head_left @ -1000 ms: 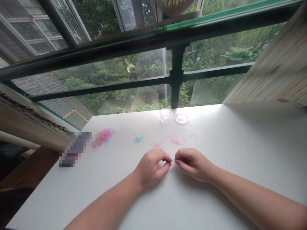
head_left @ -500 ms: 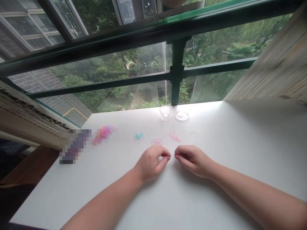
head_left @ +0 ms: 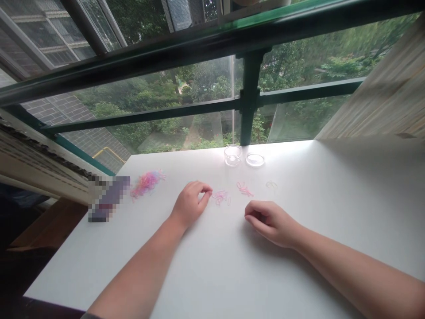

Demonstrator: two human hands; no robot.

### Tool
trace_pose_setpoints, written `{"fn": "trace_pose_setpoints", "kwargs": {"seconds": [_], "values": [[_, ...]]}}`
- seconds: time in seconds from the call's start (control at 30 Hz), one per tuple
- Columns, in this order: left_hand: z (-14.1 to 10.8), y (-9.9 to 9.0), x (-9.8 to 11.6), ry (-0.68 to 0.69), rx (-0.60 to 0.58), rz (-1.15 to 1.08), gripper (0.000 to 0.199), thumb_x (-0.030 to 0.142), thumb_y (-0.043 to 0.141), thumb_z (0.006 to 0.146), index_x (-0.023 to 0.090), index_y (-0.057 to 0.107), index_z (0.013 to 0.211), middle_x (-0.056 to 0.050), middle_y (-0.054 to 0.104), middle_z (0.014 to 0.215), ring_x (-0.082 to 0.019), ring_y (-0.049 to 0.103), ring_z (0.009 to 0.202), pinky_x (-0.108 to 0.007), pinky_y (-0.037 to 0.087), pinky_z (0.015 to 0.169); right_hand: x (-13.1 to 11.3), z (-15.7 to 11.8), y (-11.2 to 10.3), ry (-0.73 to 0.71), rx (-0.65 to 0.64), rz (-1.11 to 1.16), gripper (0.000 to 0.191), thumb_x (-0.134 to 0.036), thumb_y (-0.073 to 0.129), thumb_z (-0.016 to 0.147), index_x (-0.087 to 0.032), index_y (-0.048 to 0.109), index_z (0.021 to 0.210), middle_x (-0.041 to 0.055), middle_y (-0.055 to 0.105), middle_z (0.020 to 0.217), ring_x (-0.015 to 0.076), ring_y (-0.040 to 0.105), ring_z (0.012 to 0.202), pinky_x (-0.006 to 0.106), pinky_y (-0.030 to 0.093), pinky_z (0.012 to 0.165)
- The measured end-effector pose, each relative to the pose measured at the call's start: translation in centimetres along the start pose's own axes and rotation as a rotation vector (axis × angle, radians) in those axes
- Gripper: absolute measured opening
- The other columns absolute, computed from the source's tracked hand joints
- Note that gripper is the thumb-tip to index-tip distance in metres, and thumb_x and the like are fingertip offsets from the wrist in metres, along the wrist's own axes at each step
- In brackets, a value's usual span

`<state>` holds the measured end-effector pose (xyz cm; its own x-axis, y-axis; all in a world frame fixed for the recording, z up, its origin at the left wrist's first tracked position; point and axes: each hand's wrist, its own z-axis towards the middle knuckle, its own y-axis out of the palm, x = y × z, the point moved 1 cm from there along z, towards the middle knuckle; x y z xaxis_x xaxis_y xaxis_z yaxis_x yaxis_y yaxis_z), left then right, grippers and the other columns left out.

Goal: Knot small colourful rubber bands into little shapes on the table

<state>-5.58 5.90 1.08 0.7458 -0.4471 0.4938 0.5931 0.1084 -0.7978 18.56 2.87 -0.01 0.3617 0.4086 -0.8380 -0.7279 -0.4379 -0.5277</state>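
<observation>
The white worktop (head_left: 206, 274) has its left edge in a long slant, and its far edge meets the green window frame (head_left: 250, 97); the right-hand edge is outside the view. Between the two hands there is a moderate gap, and the smooth surface spreads widely in front of them and to the right.

The left hand (head_left: 190, 204) is curled, with its thumb and forefinger pressed together at the tips, just beside the lilac-pink loops (head_left: 222, 197); whether a small loop is pinched there, one cannot tell. The right hand (head_left: 274, 223) rests nearer to the person, its fingers folded and its thumb against the forefinger; what may be between them is too small to see. Beyond it lie the pink loops (head_left: 245, 189), in a loose cluster, and the pale loops (head_left: 271, 184), thin and almost the colour of the worktop.

Near the left edge, a many-coloured heap (head_left: 146, 184) of similar thin strands looks tangled and slightly shiny, next to a pixelated purple object (head_left: 109, 199). Close to the far edge stand a transparent round jar (head_left: 232, 156) and, beside it, a shallow clear disc (head_left: 255, 160).
</observation>
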Motion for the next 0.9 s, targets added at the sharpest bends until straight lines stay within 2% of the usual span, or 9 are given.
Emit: {"fn": "trace_pose_setpoints", "kwargs": {"seconds": [0.13,0.23,0.9], "values": [[0.5,-1.4,-3.0,-0.112,0.081,0.097,0.013,0.022,0.05,0.082,0.019,0.062,0.084,-0.003,0.064,0.083,-0.017,0.057,0.084,-0.03,0.045,0.078,0.1,-0.1,0.0,0.014,-0.008,-0.011,0.011,-0.016,0.045,0.083,-0.019,0.044,0.072,-0.0034,0.043,0.06,0.0094,0.036,0.054,0.022,0.031,0.051],[0.5,-1.8,-4.1,-0.157,0.108,0.131,0.014,0.023,0.049,0.081,0.02,0.063,0.084,-0.003,0.064,0.084,-0.017,0.057,0.084,-0.03,0.045,0.078,0.2,-0.1,0.0,0.015,-0.009,-0.027,0.012,-0.017,0.045,0.083,-0.019,0.044,0.071,-0.0033,0.043,0.06,0.0096,0.037,0.055,0.023,0.031,0.052],[0.5,-1.6,-5.0,-0.174,0.077,0.157,0.016,0.024,0.052,0.079,0.021,0.067,0.083,-0.003,0.066,0.084,-0.018,0.06,0.083,-0.032,0.047,0.082,0.2,0.0,0.1,0.0,0.0,-0.014,0.011,-0.017,0.046,0.082,-0.019,0.046,0.071,-0.003,0.045,0.059,0.0096,0.038,0.054,0.023,0.032,0.051]]}}
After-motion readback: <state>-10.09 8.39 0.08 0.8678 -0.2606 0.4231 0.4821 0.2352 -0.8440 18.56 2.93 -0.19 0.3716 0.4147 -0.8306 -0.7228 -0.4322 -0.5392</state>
